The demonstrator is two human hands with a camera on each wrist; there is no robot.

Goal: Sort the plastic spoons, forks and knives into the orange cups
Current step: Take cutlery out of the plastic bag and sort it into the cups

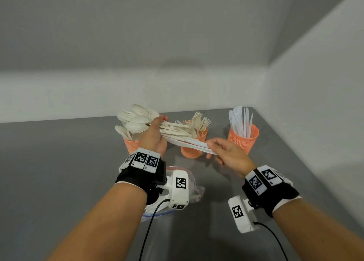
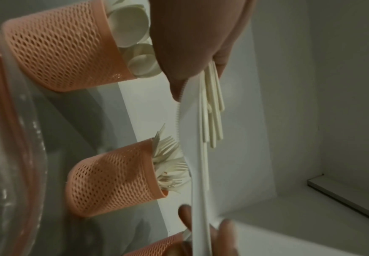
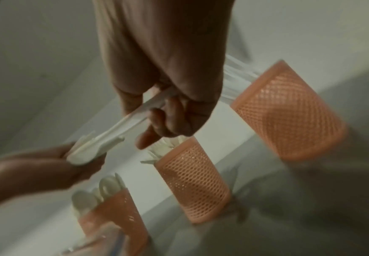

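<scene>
My left hand [image 1: 154,131] grips a mixed bundle of cream plastic cutlery [image 1: 141,119] above the cups, heads to the left, handles fanned right. My right hand [image 1: 222,149] pinches the handle end of a white plastic knife [image 1: 189,142] whose blade still lies in the bundle; its serrated edge [image 2: 179,121] shows in the left wrist view. Three orange mesh cups stand in a row: a spoon cup [image 1: 131,144] on the left, a fork cup [image 1: 192,149] in the middle, a knife cup [image 1: 243,139] on the right.
A clear zip bag [image 1: 193,190] lies on the grey table [image 1: 59,172] under my left wrist. White walls close the table at the back and right, just behind the cups.
</scene>
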